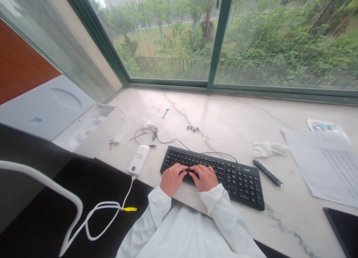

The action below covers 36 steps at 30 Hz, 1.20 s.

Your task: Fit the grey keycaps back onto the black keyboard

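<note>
A black wired keyboard lies on the pale marble sill in front of me. Both my hands rest on its left-middle keys, side by side in white sleeves. My left hand is curled, knuckles up, with its fingertips turned in towards the right hand. My right hand is curled the same way, and the two sets of fingertips meet over one spot on the keys. What lies between the fingertips is hidden. A few loose dark keycaps sit on the sill beyond the keyboard.
A white power bank with a white cable lies left of the keyboard, an open white box farther left. To the right are a black pen, a crumpled plastic bag, printed papers and a dark tablet.
</note>
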Each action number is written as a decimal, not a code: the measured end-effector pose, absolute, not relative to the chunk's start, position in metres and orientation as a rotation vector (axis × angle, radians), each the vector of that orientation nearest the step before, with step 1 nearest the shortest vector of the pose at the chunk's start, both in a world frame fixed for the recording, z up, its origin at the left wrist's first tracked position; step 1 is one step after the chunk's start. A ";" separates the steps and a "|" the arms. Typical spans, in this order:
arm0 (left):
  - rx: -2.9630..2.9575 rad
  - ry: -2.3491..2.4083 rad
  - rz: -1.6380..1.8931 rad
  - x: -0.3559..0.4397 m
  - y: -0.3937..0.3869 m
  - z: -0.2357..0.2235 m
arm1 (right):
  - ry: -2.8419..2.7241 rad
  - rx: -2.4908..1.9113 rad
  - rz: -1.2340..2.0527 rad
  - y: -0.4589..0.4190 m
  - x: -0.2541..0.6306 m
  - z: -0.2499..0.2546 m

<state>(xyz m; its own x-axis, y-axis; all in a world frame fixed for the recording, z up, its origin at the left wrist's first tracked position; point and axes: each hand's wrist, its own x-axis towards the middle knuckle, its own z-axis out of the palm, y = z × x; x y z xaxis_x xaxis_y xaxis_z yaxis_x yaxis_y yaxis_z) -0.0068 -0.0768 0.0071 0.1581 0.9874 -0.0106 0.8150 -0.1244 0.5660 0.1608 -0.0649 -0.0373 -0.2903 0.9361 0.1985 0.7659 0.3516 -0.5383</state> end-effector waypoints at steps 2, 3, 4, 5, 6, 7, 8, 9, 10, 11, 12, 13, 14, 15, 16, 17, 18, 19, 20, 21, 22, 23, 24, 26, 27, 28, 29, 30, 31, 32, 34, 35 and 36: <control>1.993 1.720 0.515 -0.007 -0.077 0.008 | -2.149 -1.475 0.441 -0.065 0.161 -0.037; 1.990 1.726 0.514 -0.007 -0.077 0.009 | -2.151 -1.476 0.429 -0.065 0.161 -0.036; 1.988 1.731 0.513 -0.007 -0.077 0.009 | -2.153 -1.480 0.421 -0.064 0.161 -0.036; 1.987 1.737 0.512 -0.007 -0.077 0.009 | -2.157 -1.486 0.416 -0.064 0.161 -0.035; 1.986 1.741 0.515 -0.007 -0.077 0.009 | -2.164 -1.493 0.413 -0.064 0.161 -0.035; 1.985 1.742 0.522 -0.007 -0.078 0.009 | -2.174 -1.499 0.413 -0.064 0.161 -0.034; 1.983 1.740 0.532 -0.007 -0.078 0.008 | -2.185 -1.502 0.415 -0.064 0.161 -0.033; 1.981 1.736 0.544 -0.006 -0.078 0.008 | -2.195 -1.505 0.421 -0.064 0.160 -0.032; 1.976 1.732 0.556 -0.006 -0.078 0.007 | -2.202 -1.507 0.431 -0.065 0.160 -0.030; 1.969 1.730 0.567 -0.006 -0.077 0.006 | -2.206 -1.509 0.442 -0.065 0.159 -0.029; 1.961 1.732 0.575 -0.005 -0.077 0.006 | -2.204 -1.512 0.456 -0.065 0.158 -0.028; 1.953 1.735 0.581 -0.005 -0.077 0.005 | -2.197 -1.517 0.473 -0.066 0.157 -0.027; 1.946 1.739 0.585 -0.004 -0.077 0.005 | -2.186 -1.522 0.490 -0.066 0.156 -0.026; 1.941 1.742 0.589 -0.004 -0.077 0.005 | -2.174 -1.527 0.507 -0.067 0.156 -0.025; 1.937 1.744 0.593 -0.004 -0.077 0.005 | -2.161 -1.535 0.522 -0.067 0.155 -0.024; 1.934 1.746 0.597 -0.004 -0.077 0.005 | -2.149 -1.544 0.535 -0.068 0.154 -0.023; 1.932 1.747 0.600 -0.004 -0.077 0.006 | -2.139 -1.554 0.544 -0.068 0.154 -0.023; 1.930 1.747 0.604 -0.004 -0.077 0.006 | -2.131 -1.566 0.549 -0.068 0.154 -0.023; 1.928 1.746 0.607 -0.004 -0.077 0.006 | -2.124 -1.579 0.551 -0.068 0.154 -0.022; 1.927 1.744 0.611 -0.005 -0.077 0.006 | -2.119 -1.592 0.551 -0.068 0.154 -0.022; 1.927 1.741 0.613 -0.005 -0.077 0.006 | -2.117 -1.603 0.550 -0.068 0.154 -0.023; 1.927 1.740 0.617 -0.005 -0.078 0.006 | -2.118 -1.610 0.549 -0.068 0.154 -0.023; 1.928 1.741 0.620 -0.006 -0.078 0.005 | -2.121 -1.613 0.549 -0.068 0.154 -0.023; 1.931 1.750 0.630 -0.006 -0.079 0.004 | -2.119 -1.606 0.558 -0.067 0.155 -0.024; 1.932 1.756 0.638 -0.006 -0.079 0.004 | -2.113 -1.599 0.566 -0.067 0.155 -0.024; 1.933 1.763 0.647 -0.006 -0.079 0.003 | -2.107 -1.590 0.572 -0.067 0.155 -0.025; 1.934 1.769 0.655 -0.006 -0.080 0.002 | -2.103 -1.579 0.575 -0.067 0.155 -0.025; 1.935 1.774 0.659 -0.006 -0.080 0.002 | -2.103 -1.567 0.577 -0.067 0.155 -0.026; 1.937 1.778 0.659 -0.006 -0.080 0.001 | -2.107 -1.556 0.576 -0.067 0.155 -0.026; 1.938 1.780 0.654 -0.006 -0.080 0.001 | -2.112 -1.546 0.575 -0.067 0.155 -0.026; 1.941 1.779 0.636 -0.006 -0.080 0.001 | -2.118 -1.537 0.576 -0.067 0.155 -0.027; 1.941 1.778 0.628 -0.006 -0.081 0.001 | -2.118 -1.538 0.579 -0.067 0.155 -0.027; 1.940 1.777 0.621 -0.006 -0.081 0.001 | -2.115 -1.541 0.582 -0.067 0.156 -0.027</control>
<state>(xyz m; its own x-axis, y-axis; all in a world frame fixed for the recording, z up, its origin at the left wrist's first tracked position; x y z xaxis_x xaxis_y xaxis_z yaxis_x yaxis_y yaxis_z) -0.0057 -0.0806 0.0007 0.0761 0.9965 0.0352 0.8014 -0.0821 0.5925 0.1555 -0.0667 -0.0266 -0.2693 0.9563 0.1142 0.7631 0.2842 -0.5804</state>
